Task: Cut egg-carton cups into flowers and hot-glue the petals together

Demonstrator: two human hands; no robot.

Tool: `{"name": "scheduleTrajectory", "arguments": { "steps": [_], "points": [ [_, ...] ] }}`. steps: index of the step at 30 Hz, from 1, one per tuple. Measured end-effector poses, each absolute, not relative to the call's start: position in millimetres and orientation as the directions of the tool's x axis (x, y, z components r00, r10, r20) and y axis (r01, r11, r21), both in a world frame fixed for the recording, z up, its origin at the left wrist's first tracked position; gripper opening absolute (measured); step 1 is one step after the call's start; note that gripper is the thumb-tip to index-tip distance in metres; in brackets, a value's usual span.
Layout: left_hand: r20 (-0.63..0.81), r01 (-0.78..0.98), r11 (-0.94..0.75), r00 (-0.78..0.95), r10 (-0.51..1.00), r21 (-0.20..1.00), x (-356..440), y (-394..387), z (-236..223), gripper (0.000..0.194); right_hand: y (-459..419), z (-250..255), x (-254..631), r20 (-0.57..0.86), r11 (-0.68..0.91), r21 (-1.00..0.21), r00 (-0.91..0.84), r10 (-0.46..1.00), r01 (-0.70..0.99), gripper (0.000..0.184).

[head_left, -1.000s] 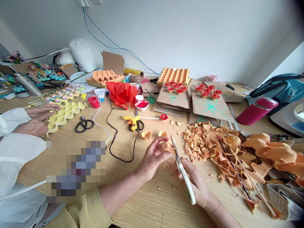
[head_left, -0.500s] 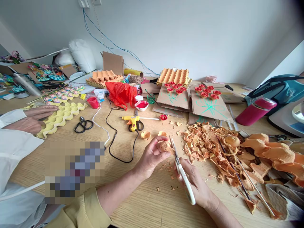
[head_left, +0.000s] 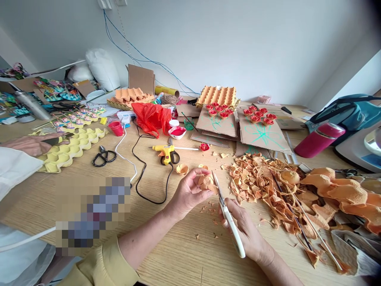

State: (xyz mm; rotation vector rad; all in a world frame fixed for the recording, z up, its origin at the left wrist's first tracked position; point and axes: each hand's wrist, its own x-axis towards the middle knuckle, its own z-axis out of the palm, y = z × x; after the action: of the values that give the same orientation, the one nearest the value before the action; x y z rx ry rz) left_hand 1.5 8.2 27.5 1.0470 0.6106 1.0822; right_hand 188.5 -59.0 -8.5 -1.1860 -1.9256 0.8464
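Observation:
Between the thumb and fingers of my left hand (head_left: 185,194) is an orange egg-carton cup (head_left: 206,182) with a petal-like cut edge. My right hand (head_left: 242,226) is closed round the white handles of a pair of scissors (head_left: 229,222). Their blades point up and away, right beside the cup's right edge; whether they touch it I cannot tell. Small orange scraps (head_left: 212,204) lie on the table under my hands. Just beyond my left hand sits a cut, nested-looking orange cup (head_left: 182,169), and another cup (head_left: 203,167) is partly hidden behind my fingers.
A heap of orange carton scraps (head_left: 256,178) covers the right side. Ahead lie a yellow glue gun (head_left: 166,152), a red paper flower (head_left: 204,147) and cardboard (head_left: 264,135) bearing red flowers. Black scissors (head_left: 104,156) lie left, near a co-worker's hand (head_left: 29,143) at a yellow egg tray (head_left: 74,147).
The cup in my left hand has turned slightly, while the scissors stay almost in place. At the left, the co-worker's hands and sleeve have shifted left, and a dark object now shows there.

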Motion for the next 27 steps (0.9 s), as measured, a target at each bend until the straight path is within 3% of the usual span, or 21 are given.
{"name": "scheduleTrajectory", "arguments": {
  "steps": [10,22,27],
  "points": [
    [0.06,-0.46,0.147,0.405,0.912,0.876,0.1,11.0,20.5,0.049,-61.2,-9.1,189.5,0.229,0.356,-0.825,-0.316,0.92,0.438,0.042],
    [0.071,-0.391,0.126,0.454,0.888,0.912,-7.0,17.4,25.1,0.052,-60.4,-7.1,192.8,0.233,0.325,-0.833,-0.248,0.94,0.449,0.036],
    [0.068,-0.387,0.136,0.469,0.881,0.912,-4.0,13.8,22.9,0.05,-54.5,-6.1,192.2,0.233,0.257,-0.923,-0.116,0.966,0.288,0.03]
  ]
}}
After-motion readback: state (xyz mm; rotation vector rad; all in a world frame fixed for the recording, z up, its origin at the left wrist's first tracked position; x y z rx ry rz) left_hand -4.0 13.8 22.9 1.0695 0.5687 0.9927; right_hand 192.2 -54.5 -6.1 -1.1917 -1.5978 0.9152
